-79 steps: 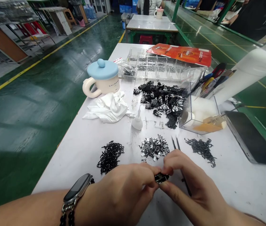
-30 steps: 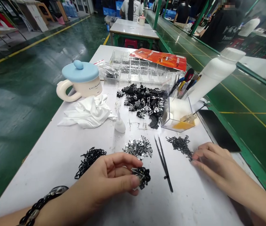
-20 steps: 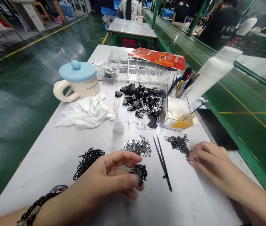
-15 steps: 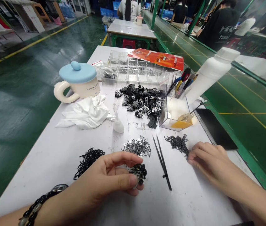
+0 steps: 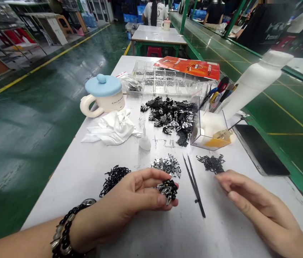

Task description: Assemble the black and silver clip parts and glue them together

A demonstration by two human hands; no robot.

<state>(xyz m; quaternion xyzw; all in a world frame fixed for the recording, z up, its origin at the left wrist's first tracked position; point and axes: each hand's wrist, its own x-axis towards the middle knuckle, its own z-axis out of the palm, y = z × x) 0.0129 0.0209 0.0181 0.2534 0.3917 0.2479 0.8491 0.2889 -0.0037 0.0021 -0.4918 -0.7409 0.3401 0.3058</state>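
My left hand (image 5: 143,191) is closed around a small black and silver assembly (image 5: 168,191), which shows between thumb and fingers. At the right, my right hand (image 5: 250,200) has thumb and fingers apart, with nothing visible between them. Its fingertips are at the near edge of a pile of small black parts (image 5: 211,163). Black tweezers (image 5: 195,188) lie on the table between my hands. Beyond my left hand is a heap of small silver pieces (image 5: 167,165), and a pile of black curved parts (image 5: 114,179) is to its left.
A large heap of black and silver parts (image 5: 173,114) lies farther back, before a clear compartment box (image 5: 159,80). Around it stand a lidded mug (image 5: 105,98), a small white bottle (image 5: 144,141) and a clear tool holder (image 5: 210,132). A white cloth (image 5: 114,129) and a phone (image 5: 263,148) lie at the sides.
My right hand's thumb and fingers have parted, and the hand has drawn slightly back from the black pile. My left hand still holds the assembly, now tilted differently. The view has shifted left.
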